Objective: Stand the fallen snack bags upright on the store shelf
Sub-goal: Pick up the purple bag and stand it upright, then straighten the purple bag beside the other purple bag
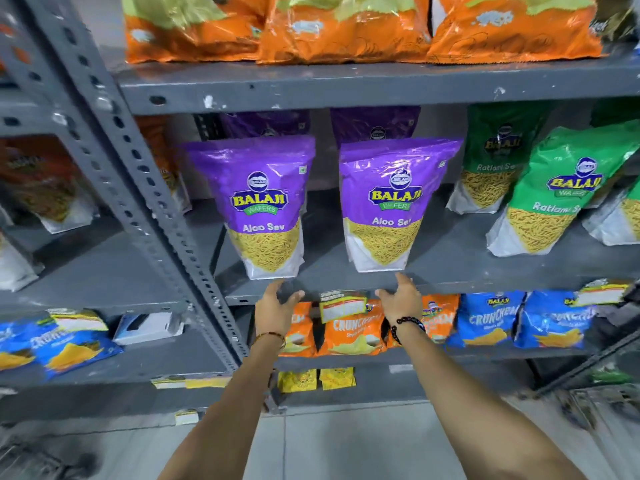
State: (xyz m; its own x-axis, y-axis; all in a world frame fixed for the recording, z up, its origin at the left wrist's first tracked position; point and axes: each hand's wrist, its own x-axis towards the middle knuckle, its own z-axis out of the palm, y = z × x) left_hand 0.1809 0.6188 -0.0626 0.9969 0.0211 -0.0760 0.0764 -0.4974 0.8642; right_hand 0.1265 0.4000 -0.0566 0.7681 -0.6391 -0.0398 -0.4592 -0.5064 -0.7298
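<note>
Where hands (277,306) (401,299) hover: 2 purple bags (263,206) (391,202).

Open gap btwn 2 upright purple bags (263,202) & (391,202); shelf lip (450,282) free in front.

Purple snack bags (266,202) glossy plastic film w/ glare, creased. Shelf (450,268) matt grey painted metal, scuffed; upright post (138,174) perforated.

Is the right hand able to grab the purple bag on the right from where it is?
Probably yes. The right hand is open just below the front shelf edge, right under the right purple Aloo Sev bag. That bag stands at the front with nothing in front of it, so the way looks free.
</note>
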